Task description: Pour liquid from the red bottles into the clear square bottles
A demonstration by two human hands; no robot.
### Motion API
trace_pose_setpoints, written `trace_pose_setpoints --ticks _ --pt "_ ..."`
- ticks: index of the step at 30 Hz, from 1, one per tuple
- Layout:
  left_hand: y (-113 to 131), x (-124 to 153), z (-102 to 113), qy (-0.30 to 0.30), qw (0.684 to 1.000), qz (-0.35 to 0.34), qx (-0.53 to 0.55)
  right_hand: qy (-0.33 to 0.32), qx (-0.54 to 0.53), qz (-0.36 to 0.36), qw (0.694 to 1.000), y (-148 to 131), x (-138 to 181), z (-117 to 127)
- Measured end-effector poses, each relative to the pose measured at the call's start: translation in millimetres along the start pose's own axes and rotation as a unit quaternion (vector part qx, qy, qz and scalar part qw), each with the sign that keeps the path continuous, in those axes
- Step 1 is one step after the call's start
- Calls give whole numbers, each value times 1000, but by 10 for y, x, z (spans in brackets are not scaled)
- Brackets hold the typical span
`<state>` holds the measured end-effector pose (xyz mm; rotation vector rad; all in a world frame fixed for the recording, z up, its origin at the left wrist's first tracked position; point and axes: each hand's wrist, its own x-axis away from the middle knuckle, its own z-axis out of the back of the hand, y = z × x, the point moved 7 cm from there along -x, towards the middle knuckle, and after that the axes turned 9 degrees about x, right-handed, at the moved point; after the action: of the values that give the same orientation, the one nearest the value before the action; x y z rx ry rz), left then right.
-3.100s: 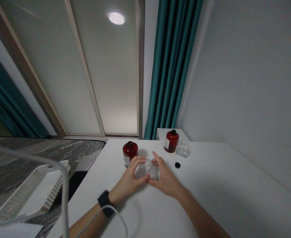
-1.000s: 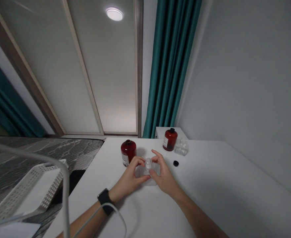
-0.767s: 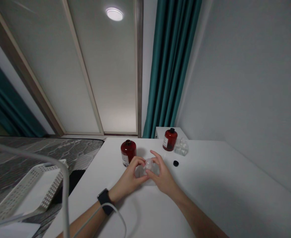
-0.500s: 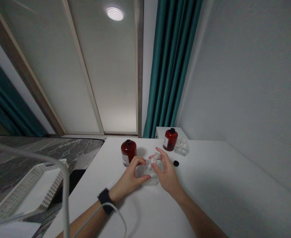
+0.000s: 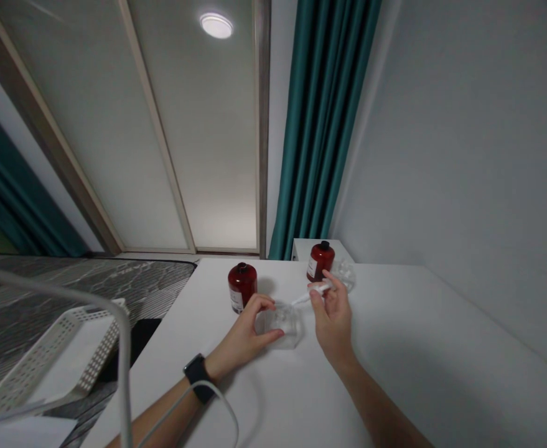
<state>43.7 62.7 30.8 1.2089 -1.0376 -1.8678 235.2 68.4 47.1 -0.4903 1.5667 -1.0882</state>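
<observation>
My left hand [image 5: 251, 326] has its thumb and fingers closed around a clear, square bottle [image 5: 289, 335] on the table. In my right hand [image 5: 335, 320] is a white pump head [image 5: 320, 289], pinched between thumb and fingers. Its thin tube tilts down and left, the tip just above the clear bottle's right side. Behind my left hand stands a dark red bottle [image 5: 242, 283] with a pale label. Another red bottle [image 5: 320, 260], topped in black, stands beyond my right hand. A second clear bottle [image 5: 346, 274] is partly hidden behind my right fingers.
The white table [image 5: 273, 404] meets the wall on the right. A white perforated basket [image 5: 100, 361] lies to the left, below the table edge. A pale cable [image 5: 124, 373] runs across the lower left foreground, near my watch. A small white cabinet [image 5: 343, 250] stands behind the table.
My right hand has drawn the pump head out of the clear bottle, moving up and right. That hand now covers the spot where a small black cap lay. My left hand stays in place.
</observation>
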Motion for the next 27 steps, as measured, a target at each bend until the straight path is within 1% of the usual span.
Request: trace_pose_setpoints --ticks 2,4,6,9,16,20,27 --pt "0 1 -3 -1 1000 -6 1 -9 -13 -17 1000 14 -6 -13" --pt "-9 5 -4 -1 1000 -10 -1 -45 -20 -28 998 29 12 -78" --pt "-20 10 -2 -2 1000 -10 -4 -65 -24 -35 997 45 37 -126" --pt "-21 11 0 -4 1000 -10 -5 -52 -28 -44 997 73 45 -124" --pt "-18 3 3 -2 1000 -4 -14 -49 -22 -55 997 126 10 -114" --pt "-15 7 6 -2 1000 -6 -15 -83 -19 -62 994 155 28 -162" --pt "23 8 0 -8 1000 -19 -20 -112 -19 -62 992 236 9 -186"
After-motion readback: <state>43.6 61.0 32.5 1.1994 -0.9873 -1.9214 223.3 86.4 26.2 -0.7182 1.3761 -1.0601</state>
